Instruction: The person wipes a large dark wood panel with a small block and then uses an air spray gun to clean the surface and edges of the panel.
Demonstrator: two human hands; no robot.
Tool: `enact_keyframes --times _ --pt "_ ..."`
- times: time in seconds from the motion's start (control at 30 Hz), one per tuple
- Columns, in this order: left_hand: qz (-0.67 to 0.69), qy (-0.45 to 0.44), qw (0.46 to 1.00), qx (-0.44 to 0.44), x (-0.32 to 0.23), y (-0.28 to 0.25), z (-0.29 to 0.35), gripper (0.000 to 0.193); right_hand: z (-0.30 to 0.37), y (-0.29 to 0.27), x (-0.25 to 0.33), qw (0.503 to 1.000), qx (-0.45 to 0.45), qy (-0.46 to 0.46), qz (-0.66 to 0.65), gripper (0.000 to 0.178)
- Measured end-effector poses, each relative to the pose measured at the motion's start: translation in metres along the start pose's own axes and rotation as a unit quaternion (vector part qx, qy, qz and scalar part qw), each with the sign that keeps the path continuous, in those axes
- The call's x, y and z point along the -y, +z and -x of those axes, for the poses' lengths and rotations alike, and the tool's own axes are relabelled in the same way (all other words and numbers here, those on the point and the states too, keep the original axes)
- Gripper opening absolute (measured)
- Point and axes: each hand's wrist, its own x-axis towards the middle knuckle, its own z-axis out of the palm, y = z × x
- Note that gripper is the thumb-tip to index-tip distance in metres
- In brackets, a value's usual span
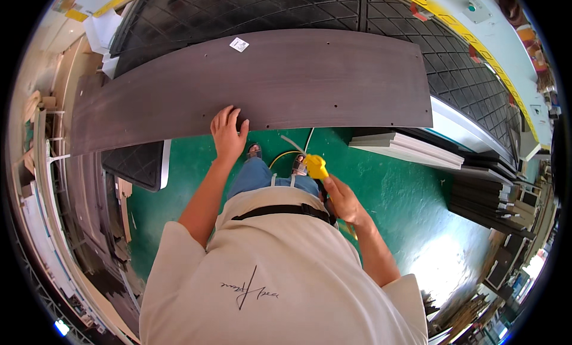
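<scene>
A long dark brown board (310,77) with small drilled holes lies across in front of me, a small white label (239,44) near its far edge. My left hand (229,133) rests on the board's near edge, fingers stretched out and holding nothing. Closer to my body, on the right, my right hand (344,203) is closed round a yellow air blow gun (315,166). Its thin nozzle (292,144) points forward and left, toward the board's near edge. The grip is mostly hidden by my fingers.
Under the board is a black ribbed surface (262,14), bordered at the far right by a yellow-striped machine edge (476,38). Pale panels (405,148) and dark boards (482,196) are stacked at right. More boards (89,196) stand at left. A yellow hose (280,155) crosses the green floor (393,202).
</scene>
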Motion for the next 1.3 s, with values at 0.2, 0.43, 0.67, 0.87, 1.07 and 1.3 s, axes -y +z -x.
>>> enact_keyframes --times 0.2,0.43,0.67,0.87,1.07,1.3 --pt "0.008 0.005 1.000 0.013 0.048 0.001 -0.016 0.041 -0.024 0.039 0.035 0.990 -0.019 0.008 0.138 0.056" --pt "-0.036 -0.077 0.995 -0.046 0.186 -0.033 -0.028 0.040 -0.105 0.099 0.142 0.941 0.086 -0.039 0.325 0.060" --pt "-0.071 -0.143 0.987 0.014 0.249 -0.062 -0.046 0.047 -0.237 0.122 0.268 0.943 0.011 -0.064 0.327 0.060" --pt "-0.133 -0.135 0.980 0.057 0.257 -0.048 -0.066 0.060 -0.255 0.145 0.311 0.937 -0.078 -0.134 0.314 0.052" --pt "-0.138 -0.079 0.981 0.113 0.259 -0.023 -0.138 0.064 -0.212 0.131 0.281 0.981 0.053 0.037 0.186 0.049" --pt "-0.094 0.068 0.981 0.157 0.169 0.029 -0.222 0.074 -0.180 0.018 0.188 0.945 -0.328 -0.012 -0.005 0.050"
